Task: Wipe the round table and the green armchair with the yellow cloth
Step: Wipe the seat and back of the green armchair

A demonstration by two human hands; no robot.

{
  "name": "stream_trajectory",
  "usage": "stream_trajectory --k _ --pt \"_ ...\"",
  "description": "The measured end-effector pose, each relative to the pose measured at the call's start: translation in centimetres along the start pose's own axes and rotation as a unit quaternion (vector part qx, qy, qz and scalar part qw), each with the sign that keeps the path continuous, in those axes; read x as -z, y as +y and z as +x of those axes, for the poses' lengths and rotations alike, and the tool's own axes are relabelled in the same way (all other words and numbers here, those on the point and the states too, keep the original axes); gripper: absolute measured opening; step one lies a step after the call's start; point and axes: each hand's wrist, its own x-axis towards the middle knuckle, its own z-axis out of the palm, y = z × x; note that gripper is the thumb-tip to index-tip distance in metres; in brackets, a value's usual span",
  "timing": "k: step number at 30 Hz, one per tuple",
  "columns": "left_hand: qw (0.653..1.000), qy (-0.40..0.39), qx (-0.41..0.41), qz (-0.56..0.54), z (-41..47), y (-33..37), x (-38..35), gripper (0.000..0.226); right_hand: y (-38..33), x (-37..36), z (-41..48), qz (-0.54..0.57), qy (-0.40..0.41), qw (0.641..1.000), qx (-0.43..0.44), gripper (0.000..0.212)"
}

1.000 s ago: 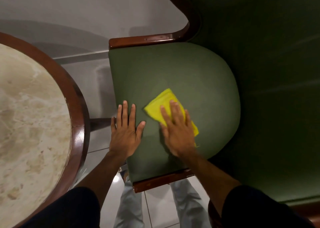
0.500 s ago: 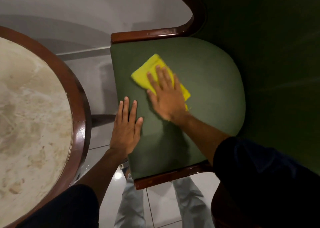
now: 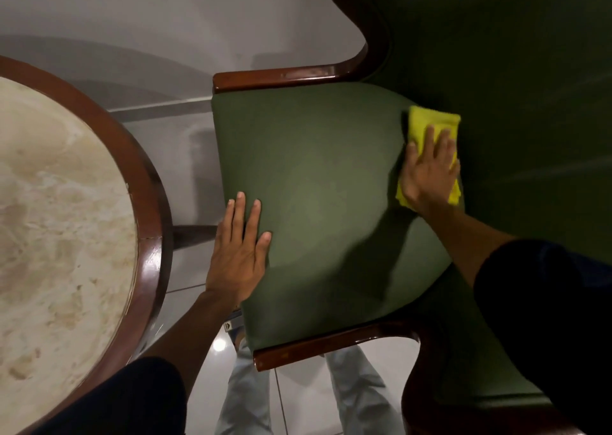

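The green armchair (image 3: 318, 176) fills the middle and right of the head view, with dark wooden arms along the top and bottom of its seat cushion. My right hand (image 3: 430, 169) presses the folded yellow cloth (image 3: 427, 123) flat at the back of the seat, where the cushion meets the backrest. My left hand (image 3: 238, 249) lies flat and open on the front left edge of the cushion, fingers apart, holding nothing. The round table (image 3: 59, 222), marble-topped with a dark wooden rim, stands at the left, apart from both hands.
Pale floor tiles (image 3: 185, 150) show in the narrow gap between table and chair. A table leg (image 3: 192, 236) juts into that gap beside my left hand. My own trouser legs (image 3: 248, 398) stand below the chair's near wooden arm (image 3: 331, 345).
My right hand slid the yellow cloth from the front middle of the cushion up and then right to the back edge of the seat. My left hand stayed on the front edge.
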Motion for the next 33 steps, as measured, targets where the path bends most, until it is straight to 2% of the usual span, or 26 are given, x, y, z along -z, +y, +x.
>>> stream_trajectory --k 2,5,7,10,12,13,14,16,17,18,19,20,22,25,27,30,33 --pt "1.0 0.003 0.003 0.016 0.0 -0.1 -0.2 0.06 -4.0 -0.7 0.4 -0.017 -0.013 0.999 0.039 0.057" --pt "0.999 -0.001 0.005 0.035 0.0 -0.3 -0.4 0.061 -9.1 -2.3 -3.3 -0.045 -0.031 0.977 0.205 0.057" --pt "0.999 0.003 0.014 0.03 0.1 0.1 0.0 0.061 -10.6 -3.3 -7.4 -0.034 -0.052 0.965 0.255 0.058" --pt "0.997 0.046 0.06 -0.012 0.2 2.4 1.7 0.059 -10.8 -2.9 -11.8 0.068 -0.127 0.963 0.227 0.055" --pt "0.983 0.091 0.093 -0.128 0.4 4.7 3.2 0.062 -10.5 -2.1 -13.3 0.185 -0.176 0.951 0.175 0.05" --pt "0.958 0.095 0.123 -0.243 0.5 6.2 4.0 0.063 -10.4 -1.5 -13.9 0.244 -0.204 0.937 0.144 0.049" --pt "0.908 0.07 0.171 -0.377 0.7 7.9 5.0 0.065 -10.4 -0.9 -14.6 0.297 -0.237 0.918 0.114 0.049" --pt "0.748 -0.028 0.247 -0.615 1.2 10.5 6.8 0.075 -10.4 0.8 -16.1 0.388 -0.299 0.87 0.058 0.056" --pt "0.677 -0.063 0.272 -0.681 1.1 11.2 7.4 0.08 -10.5 1.5 -16.8 0.421 -0.321 0.848 0.034 0.062" --pt "0.631 -0.076 0.293 -0.714 0.8 11.8 8.0 0.078 -10.4 2.4 -17.5 0.45 -0.336 0.827 0.012 0.065" --pt "0.62 -0.073 0.303 -0.72 0.5 12.2 8.5 0.066 -10.2 3.4 -18.0 0.471 -0.345 0.812 -0.011 0.065" --pt "0.639 -0.055 0.31 -0.702 0.2 12.5 9.2 0.049 -9.9 4.7 -18.3 0.481 -0.347 0.804 -0.021 0.063" --pt "0.697 -0.02 0.315 -0.644 -0.3 12.9 10.2 0.022 -8.7 7.5 -18.4 0.449 -0.326 0.832 -0.002 0.05" --pt "0.733 -0.028 0.282 -0.618 -1.1 16.2 12.6 0.015 -5.2 12.8 -18.0 0.372 -0.238 0.897 0.011 0.047" --pt "0.764 -0.029 0.256 -0.592 -1.2 19.7 13.1 0.017 -2.7 17.0 -17.0 0.312 -0.165 0.934 0.052 0.048" --pt "0.798 -0.026 0.233 -0.555 -1.0 26.9 11.7 0.045 2.1 24.5 -14.0 0.199 -0.015 0.972 0.123 0.048" --pt "0.817 -0.021 0.191 -0.544 -0.5 35.0 9.0 0.053 7.3 32.4 -9.9 0.099 0.144 0.972 0.157 0.043"
